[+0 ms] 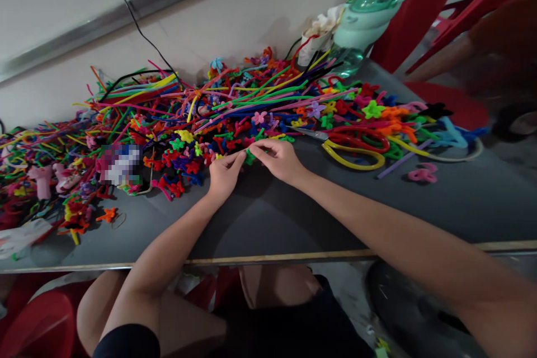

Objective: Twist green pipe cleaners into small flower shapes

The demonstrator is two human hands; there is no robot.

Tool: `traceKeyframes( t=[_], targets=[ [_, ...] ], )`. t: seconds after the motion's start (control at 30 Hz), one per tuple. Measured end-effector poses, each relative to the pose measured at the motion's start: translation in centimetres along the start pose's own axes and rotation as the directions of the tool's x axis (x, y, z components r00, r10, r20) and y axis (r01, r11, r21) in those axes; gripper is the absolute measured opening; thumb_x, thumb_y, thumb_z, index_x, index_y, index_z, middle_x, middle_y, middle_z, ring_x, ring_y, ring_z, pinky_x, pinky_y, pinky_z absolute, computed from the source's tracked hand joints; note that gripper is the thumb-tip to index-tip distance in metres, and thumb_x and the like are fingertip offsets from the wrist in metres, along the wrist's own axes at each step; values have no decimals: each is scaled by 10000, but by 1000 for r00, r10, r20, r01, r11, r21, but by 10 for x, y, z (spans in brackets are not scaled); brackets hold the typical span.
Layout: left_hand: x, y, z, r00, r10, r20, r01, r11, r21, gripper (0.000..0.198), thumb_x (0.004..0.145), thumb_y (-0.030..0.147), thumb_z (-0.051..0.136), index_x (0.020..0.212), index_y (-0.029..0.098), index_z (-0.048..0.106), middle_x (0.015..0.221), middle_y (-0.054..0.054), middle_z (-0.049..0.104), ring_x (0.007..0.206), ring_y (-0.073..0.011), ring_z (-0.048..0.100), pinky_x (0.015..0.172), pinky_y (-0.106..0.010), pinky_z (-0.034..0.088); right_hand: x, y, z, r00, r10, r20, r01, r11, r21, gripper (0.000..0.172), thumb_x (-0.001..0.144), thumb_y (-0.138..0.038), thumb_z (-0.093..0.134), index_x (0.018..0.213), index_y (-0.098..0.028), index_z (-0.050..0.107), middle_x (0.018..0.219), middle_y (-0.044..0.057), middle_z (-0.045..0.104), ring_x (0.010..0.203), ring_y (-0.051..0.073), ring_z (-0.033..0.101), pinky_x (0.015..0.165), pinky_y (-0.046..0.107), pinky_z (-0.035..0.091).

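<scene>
Knees and dark shorts sit nearest you, tucked under the front edge of the grey tabletop (293, 218), with a red stool (37, 319) at your lower left. Your forearms cross the bare strip of tabletop and converge at the near fringe of the heap.

Your left hand (224, 174) and right hand (280, 160) meet there, knuckles up. Each is closed to a fingertip pinch on the same small green pipe-cleaner piece (250, 156), thumb against forefinger and the other fingers curled in. Holding it from both ends looks like the way to steady so small and springy a thing. It sits just above the tabletop, touching the small twisted flower shapes (184, 163) that lie closest to you, probably so they are within easy reach.

Just right of your right hand lie yellow-handled scissors (352, 155), blades pointing towards you and flat among the loose stems. A pink looped piece (423, 174) lies alone further right, well apart from the heap.

Beyond them the long pipe cleaners (235, 98) are spread in a wide, tangled band against the pale wall, with a black cable (134, 19) running up over it. At the far right corner stands a pale green bottle-like object (369, 14), with red chairs (423, 5) behind it.
</scene>
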State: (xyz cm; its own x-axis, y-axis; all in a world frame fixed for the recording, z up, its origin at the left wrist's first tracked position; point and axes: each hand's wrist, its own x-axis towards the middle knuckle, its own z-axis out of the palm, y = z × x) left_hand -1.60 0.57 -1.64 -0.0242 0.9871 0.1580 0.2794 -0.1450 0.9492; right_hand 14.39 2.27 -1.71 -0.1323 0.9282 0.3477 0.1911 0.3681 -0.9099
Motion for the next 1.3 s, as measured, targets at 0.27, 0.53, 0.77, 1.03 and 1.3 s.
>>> traceKeyframes(
  t=[0.27, 0.53, 0.77, 1.03, 1.3],
  targets=[
    [2, -2, 1, 1000, -9, 6, 10, 999, -42, 234, 841, 367, 630, 980, 226, 755, 935, -24, 753, 861, -182, 687, 837, -347, 551, -3, 0, 1, 999, -40, -20, 39, 996, -78, 219, 785, -362, 643, 864, -170, 712, 792, 48, 716, 662, 152, 632, 538, 259, 478],
    [0, 1, -4, 914, 402, -56, -354, 856, 377, 281, 820, 371, 677, 1056, 218, 693, 1311, -106, 540, 1084, -213, 592, 733, -298, 574, -1, -1, 2, 995, -85, -59, 75, 985, -156, 199, 812, -348, 613, 812, -171, 706, 784, 51, 722, 643, 153, 628, 559, 274, 479],
    [7, -2, -10, 816, 578, 16, -511, 708, 487, 122, 855, 286, 638, 815, 186, 697, 1071, -76, 575, 1042, -188, 576, 890, -370, 541, -3, -2, 0, 980, -195, -24, 183, 951, -250, 155, 838, -306, 621, 793, -196, 721, 771, 36, 728, 670, 159, 657, 570, 268, 485],
    [8, 0, -9, 806, 591, 11, -531, 716, 453, 103, 828, 259, 658, 769, 180, 687, 1011, -62, 574, 972, -170, 574, 879, -362, 529, -5, -1, 1, 966, -258, -16, 240, 920, -309, 159, 848, -303, 612, 804, -201, 725, 775, 38, 723, 664, 156, 655, 568, 266, 484],
    [10, 1, -12, 899, 436, 39, -417, 825, 382, 87, 794, 249, 679, 742, 180, 689, 1026, -67, 541, 972, -173, 560, 685, -269, 525, -7, -6, 1, 946, -324, 29, 312, 878, -364, 166, 863, -270, 556, 834, -195, 701, 808, 48, 713, 678, 153, 639, 608, 277, 491]
  ],
)
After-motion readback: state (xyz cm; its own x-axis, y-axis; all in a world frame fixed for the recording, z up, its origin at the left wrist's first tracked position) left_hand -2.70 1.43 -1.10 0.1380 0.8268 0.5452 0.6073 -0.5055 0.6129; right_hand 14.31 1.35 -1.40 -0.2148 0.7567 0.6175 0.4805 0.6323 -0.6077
